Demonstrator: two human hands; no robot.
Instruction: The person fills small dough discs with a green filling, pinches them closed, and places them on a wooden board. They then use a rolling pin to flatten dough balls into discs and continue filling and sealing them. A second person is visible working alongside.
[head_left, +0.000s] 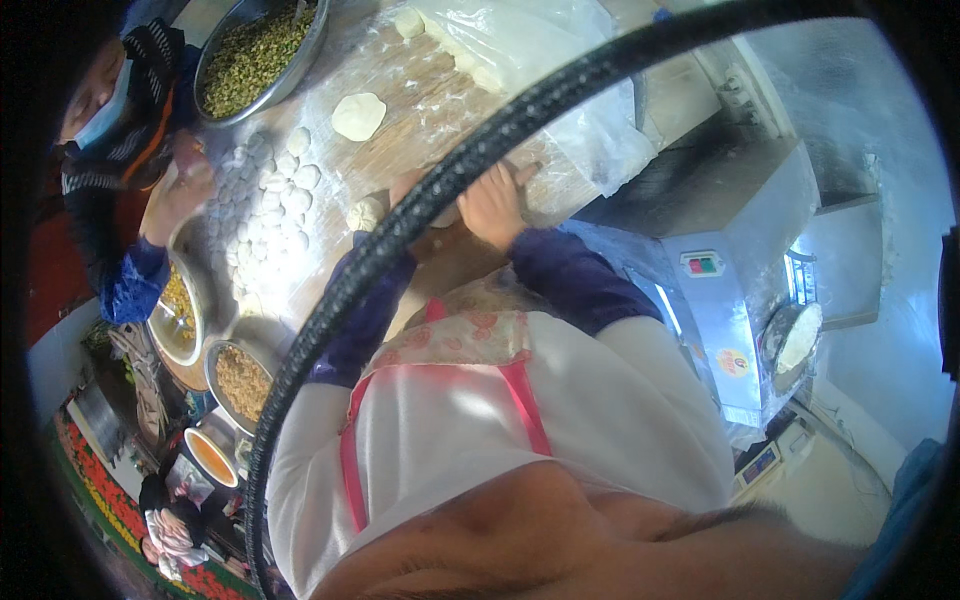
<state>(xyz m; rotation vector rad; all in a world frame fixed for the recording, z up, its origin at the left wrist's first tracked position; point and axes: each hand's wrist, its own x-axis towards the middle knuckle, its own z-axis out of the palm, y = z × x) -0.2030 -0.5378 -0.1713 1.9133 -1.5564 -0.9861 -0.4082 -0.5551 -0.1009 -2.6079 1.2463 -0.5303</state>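
Note:
My right hand (491, 206) lies palm down at the near edge of a floured wooden table (420, 154). By its fingertips shows a small brown end (529, 174), possibly of a rolling pin. My left hand (403, 186) is mostly hidden behind a thick black band (480, 154) that crosses the view, so its grip cannot be seen. A pleated dough bun (365, 214) sits beside it. Farther out lies a flat round dough wrapper (359, 117). Many small floured dough pieces (296, 199) spread across the table's left side.
A steel bowl of chopped green filling (259, 64) stands far left; more filling bowls (240, 381) stand nearer. A co-worker's hand (184, 180) is beside the dough pieces. Clear plastic sheeting (525, 37) covers dough at the back. A metal machine with switch buttons (702, 264) stands right.

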